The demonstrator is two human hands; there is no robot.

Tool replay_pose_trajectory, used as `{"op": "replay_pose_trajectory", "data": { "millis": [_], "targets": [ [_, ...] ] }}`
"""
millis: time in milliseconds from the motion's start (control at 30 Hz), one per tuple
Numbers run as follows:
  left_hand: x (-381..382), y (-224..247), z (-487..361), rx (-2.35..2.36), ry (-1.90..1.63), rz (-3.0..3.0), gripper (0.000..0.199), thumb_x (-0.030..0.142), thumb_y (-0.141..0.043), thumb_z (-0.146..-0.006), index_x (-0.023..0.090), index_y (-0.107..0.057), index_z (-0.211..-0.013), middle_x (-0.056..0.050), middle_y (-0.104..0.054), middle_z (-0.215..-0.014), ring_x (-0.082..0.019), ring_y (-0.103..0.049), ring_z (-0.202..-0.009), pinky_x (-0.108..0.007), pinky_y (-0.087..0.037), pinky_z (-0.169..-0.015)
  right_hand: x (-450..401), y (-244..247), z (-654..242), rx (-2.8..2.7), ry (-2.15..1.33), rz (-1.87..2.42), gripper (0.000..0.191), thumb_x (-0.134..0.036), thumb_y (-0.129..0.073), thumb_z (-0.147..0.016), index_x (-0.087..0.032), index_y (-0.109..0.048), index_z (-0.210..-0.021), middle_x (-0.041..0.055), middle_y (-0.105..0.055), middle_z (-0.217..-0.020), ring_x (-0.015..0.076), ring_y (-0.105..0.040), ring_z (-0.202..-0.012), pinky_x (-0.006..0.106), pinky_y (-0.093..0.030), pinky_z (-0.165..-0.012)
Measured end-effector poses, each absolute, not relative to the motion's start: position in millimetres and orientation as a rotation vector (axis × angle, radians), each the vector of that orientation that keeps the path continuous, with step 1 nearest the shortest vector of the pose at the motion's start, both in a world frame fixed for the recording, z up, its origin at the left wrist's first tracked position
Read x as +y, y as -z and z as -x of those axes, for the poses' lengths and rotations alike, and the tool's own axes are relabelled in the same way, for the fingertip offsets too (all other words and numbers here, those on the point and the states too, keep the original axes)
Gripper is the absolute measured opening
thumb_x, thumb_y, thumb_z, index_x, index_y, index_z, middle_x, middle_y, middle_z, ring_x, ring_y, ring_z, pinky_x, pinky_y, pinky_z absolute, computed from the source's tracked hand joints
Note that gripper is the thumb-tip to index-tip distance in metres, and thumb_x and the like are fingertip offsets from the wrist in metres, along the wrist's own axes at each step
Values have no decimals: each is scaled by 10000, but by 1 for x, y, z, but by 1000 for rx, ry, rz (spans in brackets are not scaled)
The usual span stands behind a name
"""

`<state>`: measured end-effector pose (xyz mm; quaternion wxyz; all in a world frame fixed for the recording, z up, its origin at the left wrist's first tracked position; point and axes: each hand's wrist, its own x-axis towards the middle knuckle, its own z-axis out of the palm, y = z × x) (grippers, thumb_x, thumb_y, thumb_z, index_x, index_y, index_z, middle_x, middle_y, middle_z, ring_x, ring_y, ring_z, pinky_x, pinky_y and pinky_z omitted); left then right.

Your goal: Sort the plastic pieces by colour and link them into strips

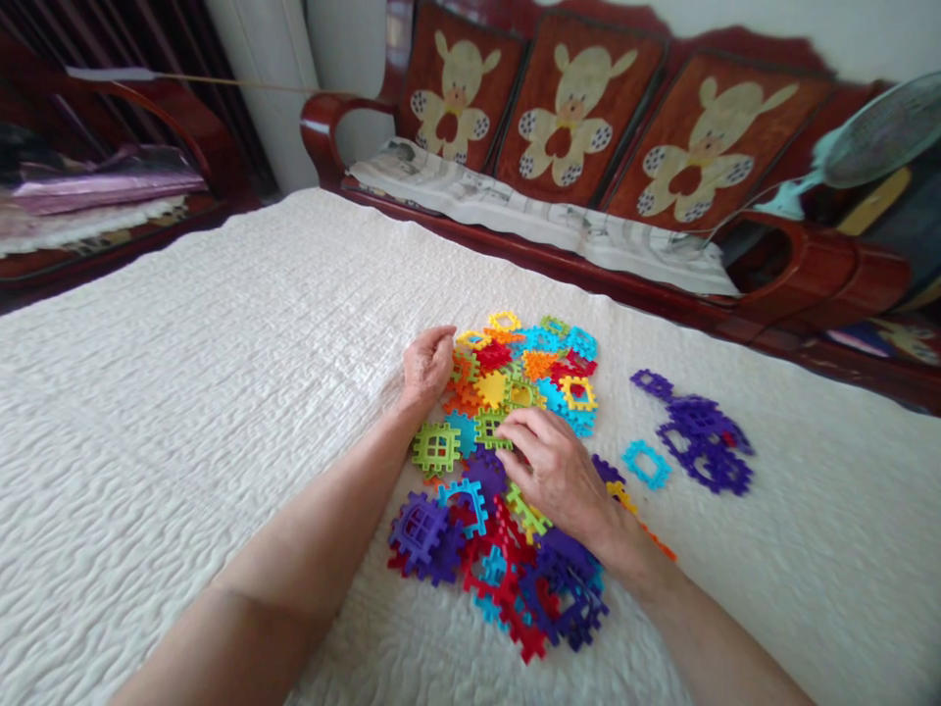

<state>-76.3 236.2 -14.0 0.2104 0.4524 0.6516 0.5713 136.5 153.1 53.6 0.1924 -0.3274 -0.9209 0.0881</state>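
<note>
The main pile of notched plastic pieces (489,476) lay on a white quilted cover (221,392) and served as the reference for all positions. Its far part was mostly yellow, orange, green and cyan; its near part, mostly purple and red.

The left hand (430,363) was at the pile's far left edge, fingers curled inward. Its fingertips were partly hidden, so whether it pinched a piece could not be told. Its position suggested a guard or rest at that edge.

The right hand (551,471) was over the middle of the pile, palm down and fingers bent, the tips at a green windowed piece (481,428). Contact appeared likely; a firm pinch could not be confirmed. The bent fingers would suit singling out one flat piece from overlapping neighbours.

A second green windowed piece (421,448) lay at the pile's left edge. To the right of the pile, well apart, was a purple group (695,417), with a cyan frame (630,459) between the two. The gap and nearly uniform colour suggested deliberate separation, though a small red patch showed within the group.

Beyond the pile stood a wooden sofa (801,284).
</note>
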Motion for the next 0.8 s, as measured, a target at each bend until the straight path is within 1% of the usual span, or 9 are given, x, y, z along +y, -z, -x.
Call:
{"op": "replay_pose_trajectory", "data": {
  "millis": [133, 167, 200, 300, 367, 500, 567, 700, 800],
  "targets": [
    [235, 12, 76, 1803, -1579, -1258, 285, 257, -470, -849, 221, -711, -998, -12, -720, -1002, -168, -655, -941, -282, -500, -906, 145, -62, -141, -2681, -382, 990, 119, -191, -524, -897, -182, -642, -883, 57, -626, -892, 186, -594, -878, 367, -495, -823],
    [234, 11, 76, 1805, -1576, -1258, 286, 257, -469, -849, 220, -711, -998, -12, -719, -1001, -169, -654, -943, -282, -499, -908, 141, -64, -142, -2717, -427, 991, 105, -211, -555, -878, -186, -642, -931, 59, -631, -924, 194, -595, -904, 374, -499, -836],
    [234, 10, 76, 1807, -1577, -1257, 287, 258, -468, -849, 218, -711, -997, -14, -719, -1000, -170, -653, -947, -282, -497, -912, 137, -65, -143, -2743, -464, 990, 166, -232, -592, -852, -189, -634, -1008, 66, -633, -985, 206, -593, -951, 387, -499, -862],
    [233, 9, 75, 1806, -1584, -1262, 288, 257, -467, -849, 214, -712, -993, -18, -719, -1003, -171, -653, -954, -282, -491, -923, 129, -63, -142, -2768, -513, 1002, 494, -276, -674, -766, -190, -541, -1234, 111, -565, -1241, 258, -542, -1124, 447, -473, -960],
    [233, 8, 75, 1810, -1579, -1264, 286, 256, -467, -849, 216, -712, -991, -16, -719, -1006, -170, -653, -955, -282, -490, -924, 126, -59, -140, -2749, -506, 1036, 581, -283, -676, -745, -186, -501, -1291, 132, -501, -1340, 282, -500, -1198, 474, -447, -1006],
    [234, 8, 75, 1839, -1544, -1260, 283, 268, -470, -854, 226, -710, -996, -13, -720, -999, -173, -652, -957, -291, -496, -915, 127, -55, -136, -2694, -473, 1096, 663, -285, -675, -720, -204, -460, -1343, 142, -464, -1387, 310, -475, -1235, 520, -422, -1026],
    [234, 9, 75, 1840, -1542, -1261, 282, 271, -472, -854, 225, -709, -1000, -15, -721, -991, -173, -651, -951, -293, -497, -908, 126, -55, -135, -2698, -467, 1094, 645, -289, -687, -705, -210, -491, -1314, 138, -461, -1394, 314, -483, -1222, 529, -420, -1020],
    [233, 8, 75, 1827, -1559, -1278, 281, 267, -474, -854, 216, -707, -1001, -20, -721, -992, -168, -650, -942, -284, -491, -907, 122, -57, -133, -2722, -446, 1047, 444, -255, -657, -726, -210, -601, -1165, 112, -489, -1380, 290, -492, -1198, 519, -388, -1034],
    [232, 6, 74, 1840, -1541, -1281, 277, 260, -470, -854, 220, -704, -997, -14, -723, -999, -165, -650, -942, -280, -488, -910, 120, -56, -131, -2706, -441, 1064, 402, -226, -648, -709, -204, -621, -1110, 108, -512, -1360, 299, -477, -1210, 544, -350, -1042]
  ]
}}
